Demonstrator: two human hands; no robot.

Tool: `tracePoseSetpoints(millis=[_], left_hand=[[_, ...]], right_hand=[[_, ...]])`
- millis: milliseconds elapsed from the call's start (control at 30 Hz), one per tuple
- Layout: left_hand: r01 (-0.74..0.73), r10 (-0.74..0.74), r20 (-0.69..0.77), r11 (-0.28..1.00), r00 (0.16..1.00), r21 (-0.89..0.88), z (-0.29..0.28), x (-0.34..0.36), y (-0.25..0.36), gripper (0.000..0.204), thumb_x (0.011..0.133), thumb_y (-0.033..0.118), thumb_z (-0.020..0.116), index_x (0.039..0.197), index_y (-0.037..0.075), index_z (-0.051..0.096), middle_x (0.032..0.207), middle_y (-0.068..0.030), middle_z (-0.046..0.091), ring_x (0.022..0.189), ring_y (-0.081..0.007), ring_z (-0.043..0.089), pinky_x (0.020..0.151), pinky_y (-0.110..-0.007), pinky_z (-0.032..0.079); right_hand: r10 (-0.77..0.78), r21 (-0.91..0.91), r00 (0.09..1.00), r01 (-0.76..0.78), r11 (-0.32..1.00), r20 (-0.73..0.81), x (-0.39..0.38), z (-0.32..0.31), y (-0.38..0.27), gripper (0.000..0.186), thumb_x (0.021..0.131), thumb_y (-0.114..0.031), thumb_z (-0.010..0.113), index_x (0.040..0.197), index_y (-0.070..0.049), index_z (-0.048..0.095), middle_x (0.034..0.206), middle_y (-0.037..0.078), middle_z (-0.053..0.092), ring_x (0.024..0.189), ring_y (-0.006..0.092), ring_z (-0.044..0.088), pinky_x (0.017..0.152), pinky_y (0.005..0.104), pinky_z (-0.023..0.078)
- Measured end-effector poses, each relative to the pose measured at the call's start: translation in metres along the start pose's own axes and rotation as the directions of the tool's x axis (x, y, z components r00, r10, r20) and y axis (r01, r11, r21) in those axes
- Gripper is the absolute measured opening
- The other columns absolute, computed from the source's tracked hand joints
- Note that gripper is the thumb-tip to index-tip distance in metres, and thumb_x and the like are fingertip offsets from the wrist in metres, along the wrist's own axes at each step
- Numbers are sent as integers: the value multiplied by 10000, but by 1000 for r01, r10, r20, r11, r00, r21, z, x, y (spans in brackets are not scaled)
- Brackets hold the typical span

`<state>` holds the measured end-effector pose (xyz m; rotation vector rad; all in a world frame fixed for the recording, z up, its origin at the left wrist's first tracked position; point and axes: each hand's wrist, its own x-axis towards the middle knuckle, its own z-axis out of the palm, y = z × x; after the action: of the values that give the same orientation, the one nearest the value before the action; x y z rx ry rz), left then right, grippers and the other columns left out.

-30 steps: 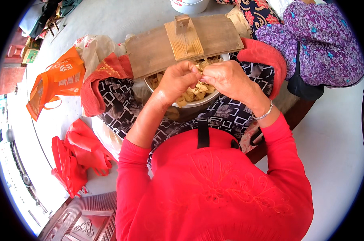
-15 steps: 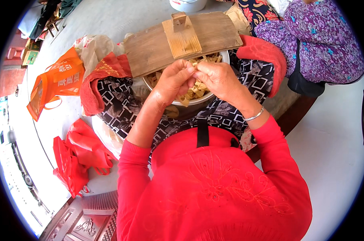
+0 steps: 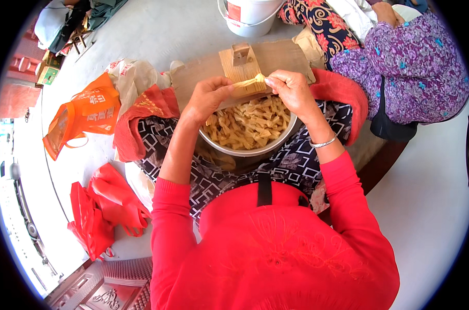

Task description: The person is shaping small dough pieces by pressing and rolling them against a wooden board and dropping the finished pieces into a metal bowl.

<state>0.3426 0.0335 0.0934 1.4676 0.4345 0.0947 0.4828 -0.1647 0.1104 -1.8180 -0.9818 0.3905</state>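
Observation:
Between my two hands a yellow, flat strip with a knot (image 3: 250,82) is stretched out, the knot lying close to my right hand. My left hand (image 3: 208,98) pinches one end between thumb and fingers. The other end is gripped by my right hand (image 3: 292,92), with a silver bracelet on that wrist. Below them is a round metal pot (image 3: 245,153), filled with many yellow-brown knotted strips (image 3: 250,124). A wooden board (image 3: 190,77) lies across the pot's far side, carrying a smaller wooden piece (image 3: 239,61) with an upright block.
Red towels (image 3: 141,124) drape on both sides of the pot. An orange bag (image 3: 92,111) and red bags (image 3: 108,201) lie at left. A white bucket (image 3: 250,20) stands beyond the board. Another person in purple flowered clothing (image 3: 415,67) sits at right.
My hands have moved apart, from close together over the pot to either side of the strip. The strip now shows its knot, and more of the pot's contents is visible.

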Motion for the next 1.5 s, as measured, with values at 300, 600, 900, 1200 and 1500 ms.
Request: tracePoseSetpoints(millis=[300,600,900,1200,1500], left_hand=[[-59,68,-39,979,997,194,-7,32,-17,173,876,170,641,951,17,670,705,35,554,616,-58,468,553,-224,374],[-103,263,-255,856,931,507,-2,8,-19,199,922,182,573,969,1,639,709,11,576,567,-126,486,535,-271,405],[104,-127,54,435,990,-894,21,-18,-30,179,1011,231,438,1007,68,513,779,-14,496,666,-134,445,609,-265,390],[191,-223,111,379,968,-905,49,-42,-38,208,1021,252,404,954,75,490,667,28,422,696,-158,458,687,-297,442],[96,-274,-112,644,955,-759,50,-88,-71,174,993,158,446,1053,20,534,734,-8,513,668,-122,496,639,-261,447]], right_hand=[[114,15,993,-114,993,-34,20,8,20,229,878,-176,600,753,15,622,589,99,563,541,165,520,550,316,431],[59,-186,996,-71,980,-70,-3,1,23,162,817,-133,661,889,12,662,692,162,620,661,309,625,626,353,482],[-84,-185,992,100,978,89,-59,44,-22,499,756,-55,718,1236,-105,590,912,128,670,765,243,661,683,326,531],[-324,121,946,324,938,-16,-81,96,-17,261,831,-46,710,1089,-31,666,706,36,609,651,114,588,627,256,489],[-34,287,999,30,958,11,-109,101,-27,218,839,-146,699,1027,-42,658,754,-3,594,668,143,540,649,278,453]])
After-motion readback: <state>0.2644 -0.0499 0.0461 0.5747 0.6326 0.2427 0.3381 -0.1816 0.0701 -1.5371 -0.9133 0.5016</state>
